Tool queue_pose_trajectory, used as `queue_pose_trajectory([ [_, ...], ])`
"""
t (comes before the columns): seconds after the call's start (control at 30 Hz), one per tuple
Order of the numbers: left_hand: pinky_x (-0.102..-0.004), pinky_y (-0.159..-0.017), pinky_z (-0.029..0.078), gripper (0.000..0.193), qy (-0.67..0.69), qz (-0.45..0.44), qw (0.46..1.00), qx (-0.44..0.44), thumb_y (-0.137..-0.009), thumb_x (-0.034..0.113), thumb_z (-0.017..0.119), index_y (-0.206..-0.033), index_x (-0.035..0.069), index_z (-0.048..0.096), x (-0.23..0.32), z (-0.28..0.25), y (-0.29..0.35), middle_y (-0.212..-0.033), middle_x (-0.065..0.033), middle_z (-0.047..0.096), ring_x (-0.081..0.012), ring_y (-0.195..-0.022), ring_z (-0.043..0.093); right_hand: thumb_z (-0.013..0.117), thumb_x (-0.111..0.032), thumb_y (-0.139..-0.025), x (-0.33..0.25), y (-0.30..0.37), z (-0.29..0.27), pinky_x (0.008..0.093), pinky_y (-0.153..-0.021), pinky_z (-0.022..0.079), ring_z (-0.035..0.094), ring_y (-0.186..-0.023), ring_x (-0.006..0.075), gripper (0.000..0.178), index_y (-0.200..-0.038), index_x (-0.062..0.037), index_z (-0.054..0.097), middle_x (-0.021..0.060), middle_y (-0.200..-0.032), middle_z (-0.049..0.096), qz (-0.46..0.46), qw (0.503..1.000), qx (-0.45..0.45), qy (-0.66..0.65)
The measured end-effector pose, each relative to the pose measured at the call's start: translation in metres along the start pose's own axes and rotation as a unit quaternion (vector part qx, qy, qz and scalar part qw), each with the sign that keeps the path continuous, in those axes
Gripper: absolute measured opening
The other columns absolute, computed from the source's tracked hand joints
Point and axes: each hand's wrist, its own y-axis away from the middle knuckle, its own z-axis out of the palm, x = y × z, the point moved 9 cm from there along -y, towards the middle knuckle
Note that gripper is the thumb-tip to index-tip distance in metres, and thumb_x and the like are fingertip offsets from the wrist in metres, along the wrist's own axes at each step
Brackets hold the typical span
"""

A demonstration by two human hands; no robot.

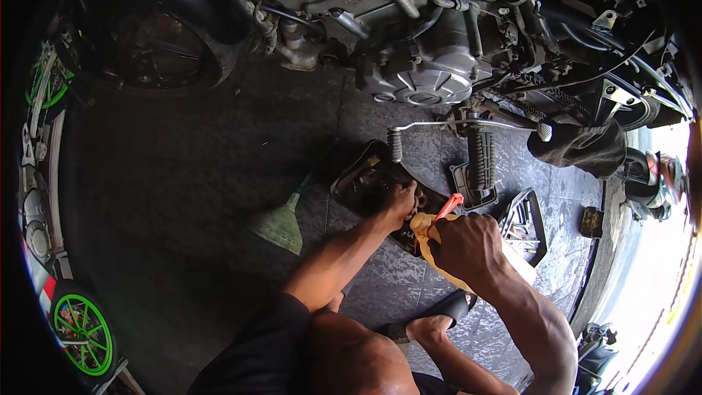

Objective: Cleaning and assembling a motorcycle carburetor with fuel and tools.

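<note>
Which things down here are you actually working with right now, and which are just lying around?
In hand:
left hand in the black drain pan
right hand gripping the yellow bottle with its red spout

Lying about:
green funnel
tool tray
dark rag

Dark grey stone-tile floor (pixel 219 197) w/ visible grout lines, worn and mottled. Motorcycle engine (pixel 409 44) fills the top of the view, rear tyre (pixel 168 51) at upper left. Green funnel (pixel 281 223) lies on the tiles near centre. Green-spoked wheel (pixel 82 333) at lower left (partly cut off). Harsh daylight (pixel 658 278) floods in at right; the rest sits in shade.
</note>
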Motion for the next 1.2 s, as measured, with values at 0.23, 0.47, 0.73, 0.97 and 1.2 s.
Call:
queue_pose_trajectory([
  [0.23,-0.0233,-0.044,0.036,0.029,0.062,0.01,0.998,0.008,-0.101,0.029,0.056,-0.078,0.012,0.053,-0.009,0.003,-0.005,-0.063,0.0021,0.048,-0.0075,-0.048,0.043,0.065,-0.017,-0.077,-0.007,-0.004,-0.009,0.0418,-0.06,0.056,0.072,-0.065,0.0285,0.015,-0.073,-0.0057,0.074,0.0143,-0.069,0.071,0.008,1.0,0.002,0.028],
  [0.47,-0.025,-0.049,0.036,0.014,0.056,0.133,0.99,0.005,-0.092,0.015,0.065,-0.082,0.011,0.056,0.0,0.011,-0.003,-0.067,0.0018,0.047,-0.0073,-0.053,0.042,0.066,-0.018,-0.076,-0.011,-0.012,0.002,0.0395,-0.062,0.056,0.073,-0.07,0.0247,0.015,-0.073,-0.0067,0.075,0.0121,-0.07,0.072,0.023,0.996,-0.064,0.063],
  [0.73,-0.0297,-0.057,0.044,0.025,0.196,0.045,0.963,-0.178,-0.103,0.03,0.058,-0.085,0.013,0.06,-0.014,0.036,-0.012,-0.074,0.0005,0.057,-0.0113,-0.062,0.053,0.068,-0.018,-0.075,-0.008,-0.01,0.001,0.0396,-0.061,0.056,0.073,-0.07,0.0255,0.013,-0.073,-0.0074,0.075,0.013,-0.071,0.072,0.036,0.994,-0.059,0.082],
  [0.97,-0.0279,-0.046,0.038,0.035,0.171,0.063,0.983,-0.031,-0.105,0.033,0.053,-0.074,0.015,0.055,-0.02,0.022,-0.013,-0.063,0.0016,0.053,-0.0099,-0.05,0.049,0.068,-0.017,-0.075,-0.011,-0.008,-0.001,0.0399,-0.06,0.055,0.073,-0.071,0.0273,0.012,-0.072,-0.0073,0.074,0.0143,-0.071,0.072,0.03,0.993,-0.071,0.086],
  [1.2,-0.0262,-0.041,0.034,0.033,0.071,0.158,0.985,0.015,-0.098,0.026,0.064,-0.07,0.014,0.051,-0.001,0.012,-0.005,-0.055,0.0032,0.045,-0.0088,-0.043,0.044,0.07,-0.033,-0.078,0.0,-0.003,0.005,0.0446,-0.061,0.055,0.07,-0.064,0.0326,0.025,-0.08,-0.009,0.076,0.0153,-0.067,0.069,0.031,0.997,-0.015,0.064],
])
